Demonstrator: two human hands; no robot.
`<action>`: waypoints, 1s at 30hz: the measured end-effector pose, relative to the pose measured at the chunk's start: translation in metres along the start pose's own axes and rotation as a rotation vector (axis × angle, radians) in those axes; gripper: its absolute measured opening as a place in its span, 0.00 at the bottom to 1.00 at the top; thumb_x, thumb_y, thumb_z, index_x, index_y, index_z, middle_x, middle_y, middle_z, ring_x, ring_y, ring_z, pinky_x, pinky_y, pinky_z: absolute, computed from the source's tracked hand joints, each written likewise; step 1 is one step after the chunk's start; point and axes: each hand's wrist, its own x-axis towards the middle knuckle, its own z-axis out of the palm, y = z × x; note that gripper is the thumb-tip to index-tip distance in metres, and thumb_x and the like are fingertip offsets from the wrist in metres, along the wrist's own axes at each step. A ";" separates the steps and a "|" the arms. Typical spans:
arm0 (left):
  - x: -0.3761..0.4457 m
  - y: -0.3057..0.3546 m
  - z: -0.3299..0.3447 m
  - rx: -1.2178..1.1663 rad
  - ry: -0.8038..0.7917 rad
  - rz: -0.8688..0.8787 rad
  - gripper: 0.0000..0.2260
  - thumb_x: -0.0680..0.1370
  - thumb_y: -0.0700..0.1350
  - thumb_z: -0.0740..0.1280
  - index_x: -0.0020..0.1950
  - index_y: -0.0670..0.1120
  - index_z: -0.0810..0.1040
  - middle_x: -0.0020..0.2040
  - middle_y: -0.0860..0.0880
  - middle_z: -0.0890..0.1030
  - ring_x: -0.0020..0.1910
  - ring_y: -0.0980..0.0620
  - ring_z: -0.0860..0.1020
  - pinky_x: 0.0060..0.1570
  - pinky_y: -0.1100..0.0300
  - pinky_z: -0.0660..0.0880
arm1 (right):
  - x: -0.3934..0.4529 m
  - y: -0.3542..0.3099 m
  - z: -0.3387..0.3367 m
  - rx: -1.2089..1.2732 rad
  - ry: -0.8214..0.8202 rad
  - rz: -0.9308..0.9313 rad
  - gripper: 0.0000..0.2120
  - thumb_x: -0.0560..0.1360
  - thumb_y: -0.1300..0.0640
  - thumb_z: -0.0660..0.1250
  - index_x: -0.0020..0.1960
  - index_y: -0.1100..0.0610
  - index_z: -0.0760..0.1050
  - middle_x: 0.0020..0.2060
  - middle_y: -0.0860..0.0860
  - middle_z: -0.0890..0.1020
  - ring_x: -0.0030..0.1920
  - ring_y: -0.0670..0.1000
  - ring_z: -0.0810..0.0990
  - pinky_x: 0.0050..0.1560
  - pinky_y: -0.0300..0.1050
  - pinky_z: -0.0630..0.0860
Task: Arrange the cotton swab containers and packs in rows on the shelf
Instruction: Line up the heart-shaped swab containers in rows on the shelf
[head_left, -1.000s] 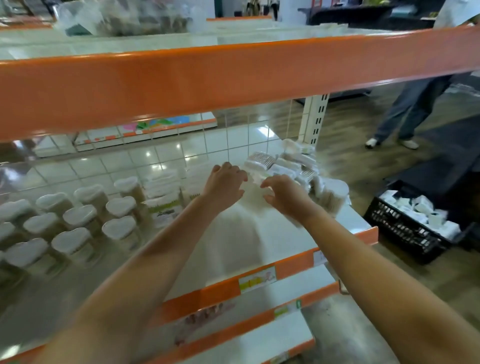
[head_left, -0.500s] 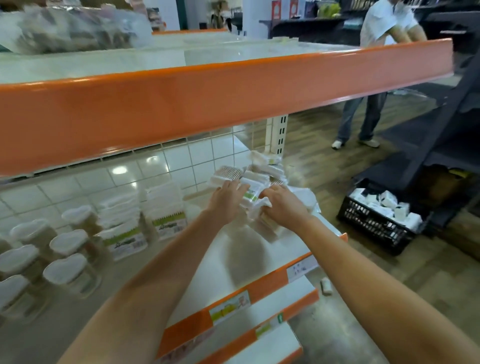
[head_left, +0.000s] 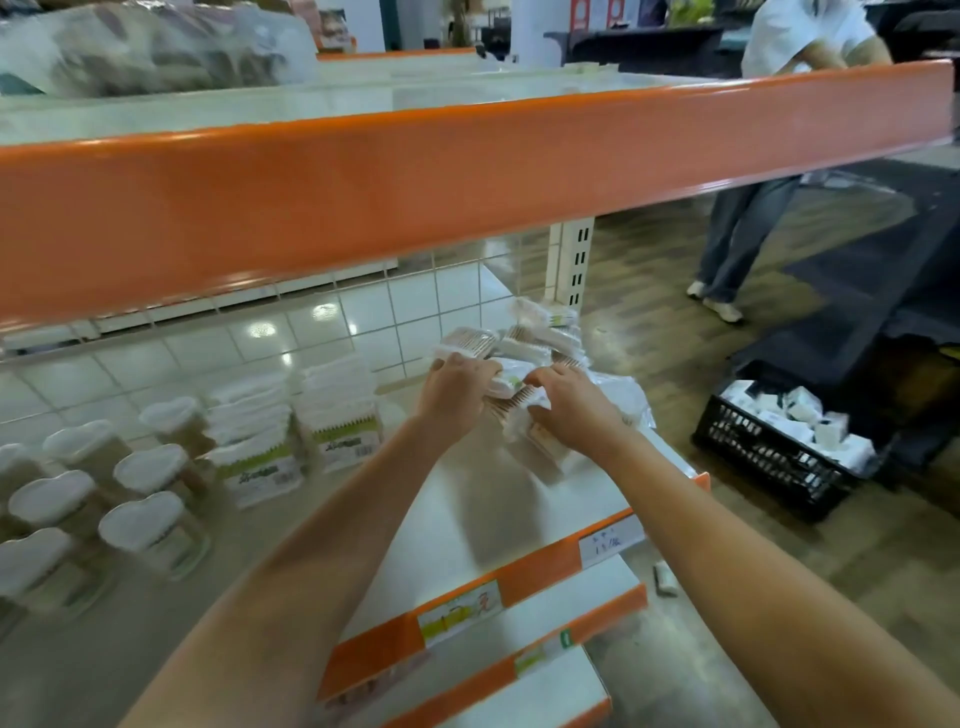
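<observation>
The person is standing at the shelf and reaching with both arms to its right end, where a loose pile of packs is lying against the back grid. The left hand is curling over the near packs from the left, fingers bent round one, while the right hand is closing on a pack from the other side, thumb beneath and fingers on top. The two hands are meeting across the same bundle, probably to square several packs together so that they lift as one block.

Further left, two neat stacks are standing upright, labels facing the aisle; this orientation is serving the customer's reading. Left of these, containers with white heart-shaped lids are standing in rows, well apart from the pile. The bare stretch of shelf between stacks and pile is likely the destination for the gathered packs.

On the floor to the right, a black crate is holding more white stock.
</observation>
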 end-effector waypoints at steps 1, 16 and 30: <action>-0.002 -0.001 -0.002 -0.014 0.004 -0.019 0.20 0.76 0.39 0.61 0.69 0.48 0.72 0.62 0.44 0.77 0.62 0.44 0.71 0.61 0.54 0.64 | 0.000 -0.001 0.000 0.002 0.009 -0.001 0.19 0.77 0.57 0.64 0.67 0.57 0.69 0.63 0.54 0.74 0.65 0.55 0.69 0.62 0.47 0.67; -0.044 -0.012 -0.052 -0.513 0.047 -0.178 0.15 0.75 0.44 0.69 0.62 0.46 0.77 0.56 0.46 0.81 0.55 0.46 0.78 0.51 0.58 0.71 | -0.017 -0.008 0.003 0.243 0.123 -0.051 0.18 0.75 0.59 0.68 0.64 0.60 0.73 0.61 0.55 0.76 0.61 0.55 0.74 0.58 0.43 0.69; -0.085 -0.003 -0.044 -1.267 -0.006 -0.472 0.10 0.75 0.38 0.69 0.56 0.42 0.75 0.49 0.44 0.80 0.49 0.48 0.80 0.50 0.58 0.79 | -0.046 -0.019 0.012 0.689 -0.154 0.045 0.03 0.76 0.56 0.67 0.49 0.53 0.77 0.42 0.47 0.80 0.47 0.50 0.79 0.52 0.48 0.74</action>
